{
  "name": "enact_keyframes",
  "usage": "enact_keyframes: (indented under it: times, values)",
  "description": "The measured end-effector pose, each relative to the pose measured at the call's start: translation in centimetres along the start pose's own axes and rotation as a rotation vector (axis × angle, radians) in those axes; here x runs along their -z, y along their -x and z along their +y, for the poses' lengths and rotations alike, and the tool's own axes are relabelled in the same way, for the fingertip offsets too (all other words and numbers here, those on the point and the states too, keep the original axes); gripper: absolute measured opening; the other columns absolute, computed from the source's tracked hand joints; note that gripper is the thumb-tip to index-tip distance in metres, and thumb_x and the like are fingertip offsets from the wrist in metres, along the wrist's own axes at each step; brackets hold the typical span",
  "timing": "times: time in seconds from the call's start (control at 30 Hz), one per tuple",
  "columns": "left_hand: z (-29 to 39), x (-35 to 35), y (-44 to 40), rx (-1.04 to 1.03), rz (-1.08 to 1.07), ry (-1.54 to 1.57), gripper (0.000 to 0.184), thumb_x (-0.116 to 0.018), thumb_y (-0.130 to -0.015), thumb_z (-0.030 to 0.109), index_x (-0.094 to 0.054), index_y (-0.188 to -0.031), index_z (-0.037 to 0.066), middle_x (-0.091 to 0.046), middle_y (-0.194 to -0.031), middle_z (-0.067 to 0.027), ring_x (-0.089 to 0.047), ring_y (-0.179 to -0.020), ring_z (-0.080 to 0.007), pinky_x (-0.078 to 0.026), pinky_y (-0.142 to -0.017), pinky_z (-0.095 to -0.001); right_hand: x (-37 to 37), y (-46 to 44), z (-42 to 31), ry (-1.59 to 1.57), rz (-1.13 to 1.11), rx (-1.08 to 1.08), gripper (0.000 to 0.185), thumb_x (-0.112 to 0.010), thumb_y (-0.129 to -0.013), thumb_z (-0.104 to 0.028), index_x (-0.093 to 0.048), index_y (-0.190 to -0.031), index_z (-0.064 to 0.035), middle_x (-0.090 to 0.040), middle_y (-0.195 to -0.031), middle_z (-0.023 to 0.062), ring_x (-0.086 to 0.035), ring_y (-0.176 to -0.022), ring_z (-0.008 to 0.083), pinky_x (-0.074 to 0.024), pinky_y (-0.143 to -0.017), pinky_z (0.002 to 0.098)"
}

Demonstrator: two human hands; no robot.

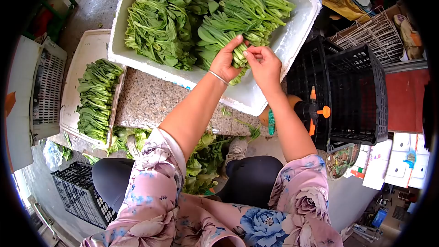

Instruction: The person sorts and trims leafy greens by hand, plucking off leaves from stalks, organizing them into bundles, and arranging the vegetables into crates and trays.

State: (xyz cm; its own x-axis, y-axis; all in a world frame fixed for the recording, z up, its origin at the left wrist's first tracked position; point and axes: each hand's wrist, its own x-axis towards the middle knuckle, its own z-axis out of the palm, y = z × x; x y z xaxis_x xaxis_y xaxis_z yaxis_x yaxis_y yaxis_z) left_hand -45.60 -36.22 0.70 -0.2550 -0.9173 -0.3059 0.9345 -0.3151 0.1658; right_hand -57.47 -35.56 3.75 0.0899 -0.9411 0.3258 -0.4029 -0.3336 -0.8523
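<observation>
My left hand [225, 61] is wrapped round the stem end of a small bunch of leafy greens [240, 56], the thumb lying over the pale stems. Close beside it, my right hand [266, 67] pinches at the cut stem ends with thumb and forefinger pressed together. Both hands are over the near side of a white foam box [307, 18]. Inside the box, stacked leafy greens [171, 16] fill the left half, and another pile [254, 4] lies on the right with stems facing right.
A white foam lid [75, 105] at left carries a row of greens [97, 98]. Loose leaves [201, 164] lie on the floor between my legs. Black plastic crates [359, 96] stand at right behind a sprayer with an orange nozzle [323, 111]. Another black crate [82, 192] is lower left.
</observation>
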Motion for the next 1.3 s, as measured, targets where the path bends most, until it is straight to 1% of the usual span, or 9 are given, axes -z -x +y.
enact_keyframes:
  times: [0.2,0.63,0.73,0.9,0.97,1.07,1.17,1.2,1.3]
  values:
    - [0.0,1.1,0.6,-0.017,-0.035,0.061,0.008,-0.059,-0.076,0.007,-0.054,-0.081,0.002,-0.057,-0.077,-0.0090,-0.058,-0.075,-0.0214,-0.049,-0.073,-0.0369,0.0,-4.2,0.8,0.186,0.255,0.111,0.023,-0.064,-0.076,-0.018,-0.059,-0.090,0.0002,-0.060,-0.072,0.0088,-0.057,-0.062,0.0175,-0.0455,-0.059,0.0284]
    - [0.4,1.1,0.3,-0.066,-0.070,0.066,0.021,-0.064,-0.079,0.023,-0.054,-0.092,0.009,-0.060,-0.090,-0.0059,-0.057,-0.085,-0.0206,-0.048,-0.076,-0.0342,0.2,-1.7,-0.6,0.053,-0.070,-0.247,0.028,-0.069,-0.073,-0.020,-0.064,-0.094,-0.0026,-0.063,-0.075,0.0089,-0.058,-0.063,0.0138,-0.0449,-0.059,0.0253]
    - [0.2,1.5,-0.3,-0.080,-0.001,0.034,0.021,-0.063,-0.078,0.019,-0.054,-0.093,0.008,-0.059,-0.089,-0.0064,-0.057,-0.084,-0.0205,-0.048,-0.077,-0.0341,0.3,-0.8,0.0,0.246,-0.103,0.034,0.027,-0.066,-0.074,-0.025,-0.065,-0.093,-0.0055,-0.062,-0.075,0.0075,-0.058,-0.061,0.0188,-0.0455,-0.059,0.0281]
    - [0.1,2.6,-0.8,-0.060,0.013,0.013,0.017,-0.061,-0.075,0.012,-0.053,-0.088,0.007,-0.060,-0.086,-0.0077,-0.058,-0.080,-0.0217,-0.049,-0.074,-0.0347,0.6,-2.7,0.2,0.172,0.076,0.002,0.022,-0.062,-0.077,-0.019,-0.063,-0.095,-0.0075,-0.059,-0.085,0.0089,-0.059,-0.075,0.0213,-0.0462,-0.065,0.0321]
    - [-0.2,2.7,-0.5,-0.071,0.009,0.024,0.018,-0.060,-0.075,0.012,-0.052,-0.090,0.005,-0.060,-0.087,-0.0094,-0.058,-0.081,-0.0232,-0.049,-0.074,-0.0358,0.7,-4.1,-1.1,0.605,0.098,0.169,0.023,-0.063,-0.076,-0.019,-0.062,-0.097,-0.0104,-0.057,-0.095,0.0090,-0.056,-0.085,0.0239,-0.0458,-0.070,0.0350]
    - [-0.4,3.2,-0.6,-0.071,-0.031,0.041,0.023,-0.057,-0.077,0.013,-0.051,-0.096,0.000,-0.059,-0.093,-0.0140,-0.058,-0.087,-0.0261,-0.048,-0.078,-0.0385,0.6,-5.9,0.1,0.582,-0.084,0.058,0.025,-0.064,-0.074,-0.019,-0.062,-0.098,-0.0117,-0.053,-0.101,0.0090,-0.054,-0.091,0.0255,-0.0451,-0.073,0.0358]
    - [0.1,3.3,-0.5,-0.056,-0.068,0.045,0.029,-0.054,-0.080,0.015,-0.050,-0.101,-0.004,-0.058,-0.097,-0.0172,-0.058,-0.091,-0.0274,-0.047,-0.083,-0.0401,1.1,-6.2,-0.3,0.559,-0.044,0.111,0.026,-0.066,-0.073,-0.021,-0.062,-0.097,-0.0110,-0.054,-0.100,0.0090,-0.055,-0.089,0.0258,-0.0453,-0.072,0.0349]
    - [0.0,3.4,-0.5,-0.042,-0.073,0.042,0.030,-0.054,-0.080,0.016,-0.051,-0.102,-0.004,-0.058,-0.097,-0.0176,-0.058,-0.090,-0.0275,-0.046,-0.084,-0.0400,1.1,-5.9,-0.8,0.595,0.053,0.201,0.032,-0.070,-0.069,-0.024,-0.062,-0.096,-0.0088,-0.058,-0.092,0.0071,-0.057,-0.067,0.0179,-0.0463,-0.064,0.0298]
    - [-0.1,3.5,-0.7,-0.051,-0.096,0.034,0.028,-0.057,-0.079,0.016,-0.052,-0.099,-0.003,-0.059,-0.095,-0.0159,-0.058,-0.088,-0.0265,-0.047,-0.084,-0.0394,1.5,-3.8,-3.1,0.476,-0.083,-0.160,0.023,-0.068,-0.071,-0.024,-0.063,-0.090,-0.0109,-0.059,-0.088,0.0058,-0.057,-0.084,0.0226,-0.0454,-0.070,0.0338]
